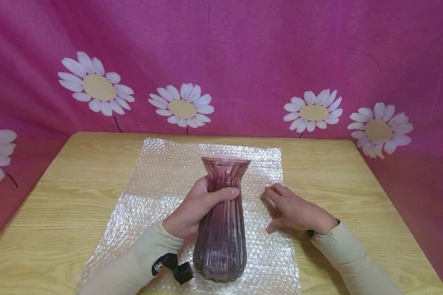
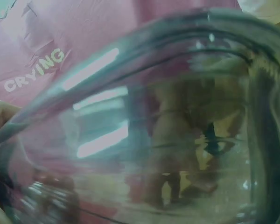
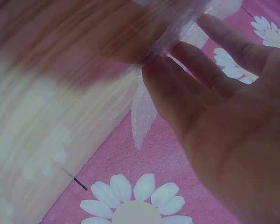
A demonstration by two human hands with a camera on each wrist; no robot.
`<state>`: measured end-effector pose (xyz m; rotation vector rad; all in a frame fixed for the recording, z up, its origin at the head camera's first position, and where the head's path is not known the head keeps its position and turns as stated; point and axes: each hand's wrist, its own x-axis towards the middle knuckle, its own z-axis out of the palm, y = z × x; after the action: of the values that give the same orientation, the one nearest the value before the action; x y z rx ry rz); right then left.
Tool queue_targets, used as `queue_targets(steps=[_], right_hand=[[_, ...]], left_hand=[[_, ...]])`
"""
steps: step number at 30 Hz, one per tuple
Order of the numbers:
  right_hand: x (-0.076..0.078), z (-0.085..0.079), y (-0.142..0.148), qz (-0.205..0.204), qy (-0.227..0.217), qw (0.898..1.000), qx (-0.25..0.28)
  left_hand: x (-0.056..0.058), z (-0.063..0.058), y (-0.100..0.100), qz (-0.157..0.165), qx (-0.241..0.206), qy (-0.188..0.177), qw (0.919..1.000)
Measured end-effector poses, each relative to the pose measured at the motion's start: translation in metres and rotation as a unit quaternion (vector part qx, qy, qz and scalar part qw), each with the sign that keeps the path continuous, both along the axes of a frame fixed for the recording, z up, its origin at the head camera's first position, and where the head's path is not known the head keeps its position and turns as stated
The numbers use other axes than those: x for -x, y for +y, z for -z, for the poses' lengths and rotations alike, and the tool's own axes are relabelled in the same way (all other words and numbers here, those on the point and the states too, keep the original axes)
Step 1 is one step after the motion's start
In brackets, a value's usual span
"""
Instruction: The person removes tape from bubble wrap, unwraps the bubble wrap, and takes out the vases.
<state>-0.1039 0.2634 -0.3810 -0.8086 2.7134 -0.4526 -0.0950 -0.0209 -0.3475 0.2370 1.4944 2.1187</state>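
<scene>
A ribbed glass vase (image 1: 221, 237), pinkish purple with a flared rim, tilts over the sheet of bubble wrap (image 1: 140, 221). My left hand (image 1: 195, 205) grips it just below the neck, thumb across the front; the fingers behind are mostly hidden. Close up, the vase's clear wall (image 2: 144, 130) fills the left wrist view. To the right of the vase, my right hand (image 1: 297, 209) lies palm down over the wrap's right side, fingers extended. In the right wrist view the fingertips (image 3: 154, 70) touch the wrap's edge.
The wrap lies on a wood-grain table (image 1: 328, 172). A pink cloth (image 1: 243, 61) with white daisies hangs behind the table and along its sides. A black strap with a small block (image 1: 182, 272) sits at my left wrist, beside the vase's base.
</scene>
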Motion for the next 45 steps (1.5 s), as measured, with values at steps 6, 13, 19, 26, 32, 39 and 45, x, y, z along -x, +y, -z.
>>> queue_targets(steps=[6,13,19,26,32,39,45], right_hand=[[0.000,0.000,0.000,0.003,-0.006,1.000,0.000],[0.000,0.001,0.000,0.002,-0.004,1.000,0.001],[0.000,0.000,0.000,0.005,-0.006,1.000,0.002],[0.000,0.001,0.000,0.002,-0.001,1.000,0.001],[0.000,0.002,0.000,-0.001,0.008,1.000,0.001],[0.000,0.002,0.000,0.002,0.006,1.000,0.002],[-0.001,0.002,0.000,0.004,0.003,1.000,0.002]], left_hand=[[-0.002,-0.004,-0.001,0.001,-0.004,0.010,0.9999],[-0.007,-0.008,-0.003,0.001,-0.012,0.006,0.9999],[-0.009,-0.012,-0.003,-0.003,-0.010,0.009,0.9999],[-0.010,-0.013,-0.003,-0.007,-0.008,0.010,0.9999],[-0.009,-0.011,-0.003,-0.017,0.017,0.027,0.9993],[-0.008,-0.010,-0.003,-0.021,0.051,0.061,0.9966],[-0.009,-0.010,-0.003,-0.014,0.066,0.084,0.9941]])
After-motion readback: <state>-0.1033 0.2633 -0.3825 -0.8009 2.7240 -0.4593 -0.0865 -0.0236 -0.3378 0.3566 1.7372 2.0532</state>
